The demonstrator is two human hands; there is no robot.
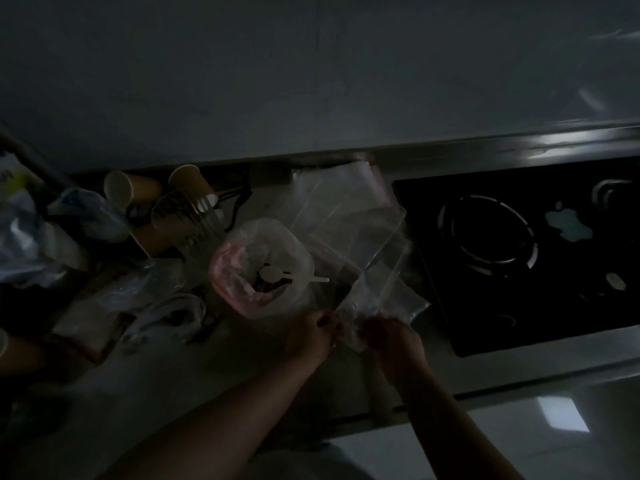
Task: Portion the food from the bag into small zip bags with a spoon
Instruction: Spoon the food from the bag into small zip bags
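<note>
- Head view: left hand [308, 336] and right hand [388, 336] pinch the mouth of a small zip bag [377, 303], apparently empty.
- Spoon [277, 274] rests in the food bag [259, 268] just beside it.
- Spare zip bags [339, 202] lie behind; portioning remains.

A dim kitchen: a plain pale wall [311, 71] rises behind a grey countertop [194, 386] with an inset black glass hob [519, 258]; glossy floor tiles [554, 420] reflect light.
</note>
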